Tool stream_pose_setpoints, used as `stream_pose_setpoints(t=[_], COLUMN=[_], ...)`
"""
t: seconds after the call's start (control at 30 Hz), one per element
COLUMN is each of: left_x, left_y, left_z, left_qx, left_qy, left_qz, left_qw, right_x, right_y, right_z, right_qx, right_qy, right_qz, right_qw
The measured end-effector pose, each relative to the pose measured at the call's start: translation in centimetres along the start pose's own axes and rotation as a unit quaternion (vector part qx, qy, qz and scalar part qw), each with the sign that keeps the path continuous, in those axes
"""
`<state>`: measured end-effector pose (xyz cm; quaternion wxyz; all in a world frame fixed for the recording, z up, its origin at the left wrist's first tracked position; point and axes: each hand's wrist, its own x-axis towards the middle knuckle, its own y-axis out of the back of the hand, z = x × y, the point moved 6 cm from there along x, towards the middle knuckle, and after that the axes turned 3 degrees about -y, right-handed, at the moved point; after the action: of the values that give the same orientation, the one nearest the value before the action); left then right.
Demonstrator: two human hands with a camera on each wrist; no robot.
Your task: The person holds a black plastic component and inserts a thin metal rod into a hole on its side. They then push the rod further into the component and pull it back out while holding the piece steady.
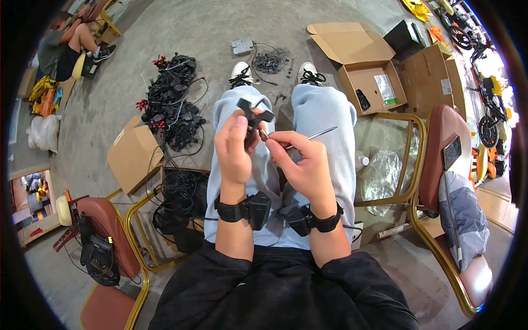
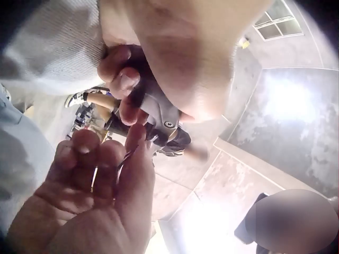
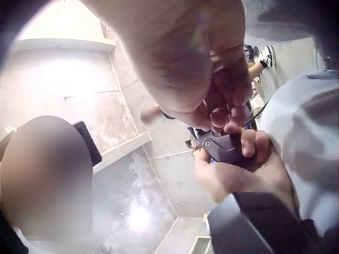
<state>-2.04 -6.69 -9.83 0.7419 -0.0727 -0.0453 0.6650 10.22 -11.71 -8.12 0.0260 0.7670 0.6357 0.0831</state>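
Observation:
Above the lap, my left hand grips a black plastic part with projecting arms. A round screw head shows on this part's side in the left wrist view, and the same black part lies in the left fingers in the right wrist view. My right hand holds a thin metal rod, which sticks out rightward past the knuckles. Its thumb and fingertips are pinched together right at the black part, where a small brownish tip shows. The fingers hide the middle of the rod.
On the floor lie a heap of black cabled parts, a small dark pile and a grey metal block. An open cardboard box stands front right. Chairs flank me, the right one bearing a phone. Another person sits far left.

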Motion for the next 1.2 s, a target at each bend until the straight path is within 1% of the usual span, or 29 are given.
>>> stream_pose_setpoints(t=[0.03, 0.07, 0.1, 0.13, 0.2, 0.27, 0.3, 0.4, 0.63, 0.7, 0.73, 0.8, 0.83, 0.93, 1.0, 1.03, 1.07, 1.1, 1.13, 1.2], left_x=[0.1, 0.2, 0.3, 0.3, 0.3, 0.1, 0.0, -0.1, -0.1, -0.3, -0.3, -0.3, -0.3, -0.3, -0.2, -0.2, -0.2, -0.2, -0.2, -0.2], left_y=[0.4, 0.5, 0.6, 0.6, 0.6, 0.1, -0.1, -0.5, -0.5, -0.6, -0.6, -0.7, -0.6, -0.6, -0.6, -0.7, -0.6, -0.6, -0.5, -0.2], left_z=[-0.2, -0.2, -0.1, -0.1, -0.1, -0.1, 0.1, 0.4, 0.7, 0.8, 0.8, 0.7, 0.7, 0.6, 0.6, 0.7, 0.5, 0.4, 0.2, 0.1], left_qx=[-0.028, -0.028, -0.062, -0.095, -0.074, -0.015, 0.007, 0.013, 0.024, 0.048, 0.049, 0.029, 0.029, 0.030, 0.021, 0.021, 0.017, 0.013, 0.013, -0.001], left_qy=[-0.003, -0.003, -0.006, -0.009, -0.010, -0.006, 0.000, 0.001, -0.021, -0.019, -0.019, -0.017, -0.017, -0.011, -0.013, -0.014, 0.006, 0.025, 0.024, 0.006], left_qz=[0.020, 0.020, 0.017, 0.014, 0.013, -0.034, -0.034, -0.038, -0.047, -0.053, -0.053, -0.036, -0.036, -0.053, -0.051, -0.051, -0.037, -0.024, -0.023, 0.001], left_qw=[0.999, 0.999, 0.998, 0.995, 0.997, 0.999, 0.999, 0.999, 0.998, 0.997, 0.997, 0.999, 0.999, 0.998, 0.998, 0.998, 0.999, 0.999, 0.999, 1.000], right_x=[-0.1, -0.2, -0.5, -0.5, -0.6, -0.6, -0.7, -0.6, -0.7, -0.8, -0.8, -0.9, -0.8, -0.9, -0.6, -0.6, -0.3, -0.2, -0.1, 0.1], right_y=[0.0, -0.2, -0.6, -0.4, -1.0, -1.2, -1.4, -1.6, -1.4, -1.5, -1.4, -1.3, -1.3, -1.5, -1.2, -1.5, -1.0, -0.4, -0.3, 0.0], right_z=[-0.1, 0.6, 1.3, 1.4, 2.1, 2.4, 2.5, 2.1, 2.0, 2.2, 2.2, 2.2, 2.2, 2.3, 2.0, 2.0, 1.3, 0.4, 0.4, -0.5], right_qx=[0.000, 0.092, 0.183, 0.183, 0.253, 0.274, 0.295, 0.314, 0.323, 0.370, 0.371, 0.405, 0.404, 0.394, 0.302, 0.302, 0.182, 0.057, 0.058, -0.037], right_qy=[0.000, -0.069, -0.137, -0.139, -0.210, -0.219, -0.228, -0.225, -0.222, -0.242, -0.242, -0.275, -0.274, -0.270, -0.205, -0.205, -0.124, -0.039, -0.038, 0.027], right_qz=[0.000, -0.024, -0.047, -0.046, -0.106, -0.113, -0.121, -0.142, -0.143, -0.151, -0.151, -0.140, -0.141, -0.141, -0.118, -0.118, -0.063, -0.008, -0.008, -0.002], right_qw=[1.000, 0.993, 0.972, 0.972, 0.939, 0.929, 0.920, 0.911, 0.909, 0.884, 0.884, 0.861, 0.861, 0.867, 0.924, 0.924, 0.973, 0.998, 0.998, 0.999])
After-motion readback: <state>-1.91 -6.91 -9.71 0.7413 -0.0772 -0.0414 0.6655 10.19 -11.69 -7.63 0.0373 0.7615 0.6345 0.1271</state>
